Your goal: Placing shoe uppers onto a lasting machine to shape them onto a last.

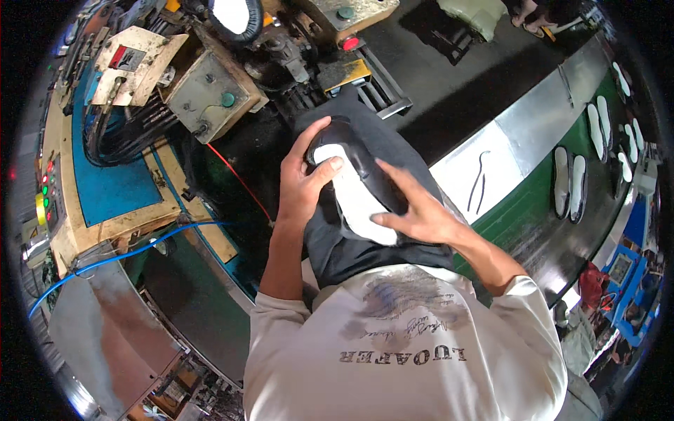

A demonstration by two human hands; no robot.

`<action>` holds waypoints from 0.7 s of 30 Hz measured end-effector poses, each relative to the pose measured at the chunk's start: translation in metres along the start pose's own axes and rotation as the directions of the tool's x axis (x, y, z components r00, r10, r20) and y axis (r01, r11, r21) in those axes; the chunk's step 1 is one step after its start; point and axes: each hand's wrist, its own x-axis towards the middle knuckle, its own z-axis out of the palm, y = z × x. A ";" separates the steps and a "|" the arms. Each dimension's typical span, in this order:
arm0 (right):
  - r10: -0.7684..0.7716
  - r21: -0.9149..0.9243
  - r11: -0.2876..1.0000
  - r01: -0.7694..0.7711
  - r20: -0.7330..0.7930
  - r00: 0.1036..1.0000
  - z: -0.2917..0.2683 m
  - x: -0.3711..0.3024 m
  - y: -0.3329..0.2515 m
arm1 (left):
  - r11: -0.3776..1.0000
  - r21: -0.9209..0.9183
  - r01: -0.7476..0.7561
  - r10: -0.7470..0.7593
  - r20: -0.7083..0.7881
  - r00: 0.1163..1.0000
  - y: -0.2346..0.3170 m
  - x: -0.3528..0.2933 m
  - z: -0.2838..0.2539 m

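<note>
A black shoe upper (pixel 348 144) with a white sole side (pixel 357 201) facing up rests over my lap, on dark trousers. My left hand (pixel 300 184) grips one end of it, thumb pressed on the white surface and fingers round the black edge. At the other end, my right hand (pixel 425 216) holds the shoe's right side, its thumb on the white part near my body and its fingers along the black leather. What lies inside the shoe is hidden.
A machine with metal blocks (pixel 214 88) and hoses stands ahead to the left; another white-soled shoe piece (pixel 237 17) sits in it. Pincers (pixel 481 179) lie on a metal ledge (pixel 449 172) to the right. Beyond, a green conveyor (pixel 502 219) carries several shoe pieces (pixel 577 184). A blue hose (pixel 133 251) crosses at left.
</note>
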 end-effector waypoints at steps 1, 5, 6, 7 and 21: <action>-0.101 -0.174 0.981 0.084 -0.091 0.991 0.001 0.010 0.003 | 0.998 -0.039 0.055 -0.054 0.009 0.998 -0.007 0.000 0.003; -0.064 -0.029 0.998 0.060 -0.162 0.985 -0.002 0.066 -0.009 | 0.988 -0.135 0.072 -0.077 -0.031 0.997 -0.021 0.009 0.012; -0.071 -0.109 0.993 0.053 -0.166 0.984 -0.004 0.074 -0.012 | 0.990 -0.115 0.079 -0.083 -0.031 0.996 -0.024 0.012 0.013; -0.071 -0.112 0.992 0.053 -0.165 0.984 -0.007 0.076 -0.010 | 0.992 -0.095 0.085 -0.088 -0.033 0.996 -0.025 0.015 0.014; -0.169 -0.374 0.903 0.213 0.147 0.975 -0.053 0.085 0.000 | 0.955 0.266 0.129 -0.170 0.137 0.976 -0.023 0.036 -0.004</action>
